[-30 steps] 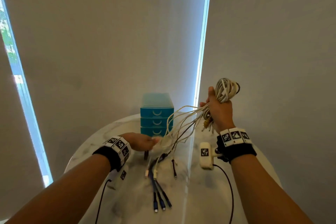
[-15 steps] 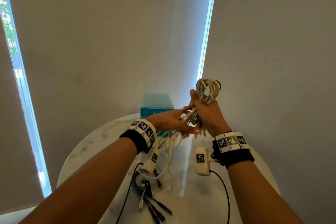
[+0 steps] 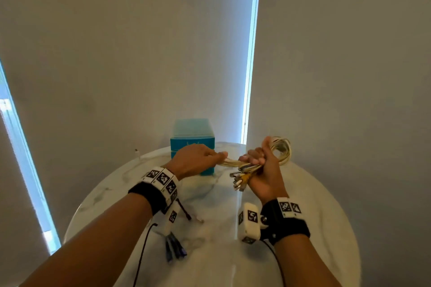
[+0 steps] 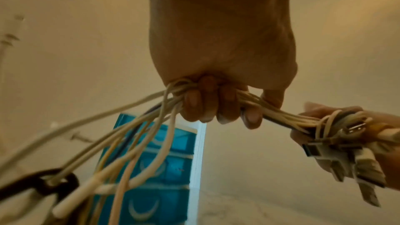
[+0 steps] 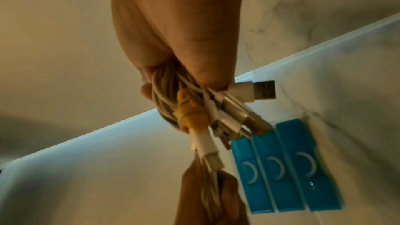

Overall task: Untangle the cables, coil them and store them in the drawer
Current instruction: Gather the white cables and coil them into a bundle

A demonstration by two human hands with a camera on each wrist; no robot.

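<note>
Cream cables (image 3: 231, 162) stretched between hands above table (image 3: 314, 205). Left hand (image 3: 194, 158) fisted around strands; right hand (image 3: 262, 170) clenching coil, plugs dangling. Blue drawer unit (image 3: 192, 141) behind, drawers closed.

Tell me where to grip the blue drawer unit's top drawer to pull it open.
Hook the white crescent handle at the middle of the top drawer front, coming from the front, the side facing the person. The blue drawer unit stands upright; all three drawers look closed, so the handle is probably the only purchase.
</note>
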